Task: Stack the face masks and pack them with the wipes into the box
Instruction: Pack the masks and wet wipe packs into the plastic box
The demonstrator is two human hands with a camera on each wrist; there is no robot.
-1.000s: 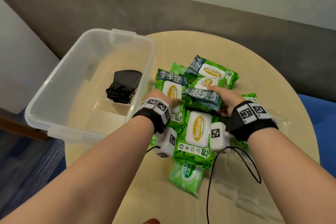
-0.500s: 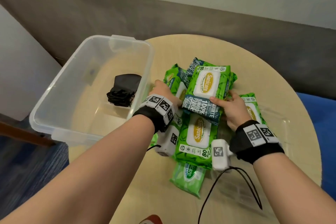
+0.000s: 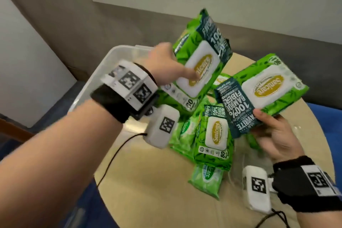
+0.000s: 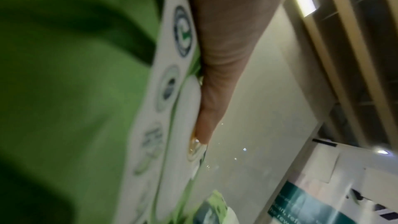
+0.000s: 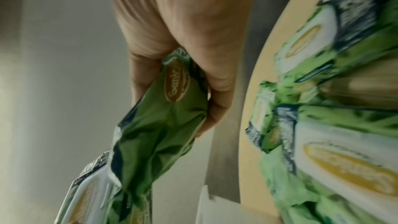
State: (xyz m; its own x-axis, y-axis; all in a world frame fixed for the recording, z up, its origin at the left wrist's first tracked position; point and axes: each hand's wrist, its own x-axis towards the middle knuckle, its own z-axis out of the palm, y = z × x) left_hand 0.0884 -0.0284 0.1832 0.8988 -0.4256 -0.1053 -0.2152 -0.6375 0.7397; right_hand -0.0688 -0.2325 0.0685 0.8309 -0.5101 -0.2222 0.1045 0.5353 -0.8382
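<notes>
Head view: two bare hands each hold a green plastic pack of wet wipes above a round pale wooden worktop [image 3: 151, 196]. The left hand [image 3: 164, 65] has its grip closed on one raised green wipes pack [image 3: 201, 65], thumb pressed on its white lid label, the pack tilted above the near corner of a clear plastic storage box [image 3: 88, 87] at the worktop's left edge. The right hand [image 3: 273, 135] grasps a second green wipes pack [image 3: 262, 87] by its dark blue end, thumb on top and fingers underneath. Between and below the hands, a loose pile of green wipes packs [image 3: 212, 135] lies on the worktop, just beside the box. The box's contents are hidden behind the left forearm.
</notes>
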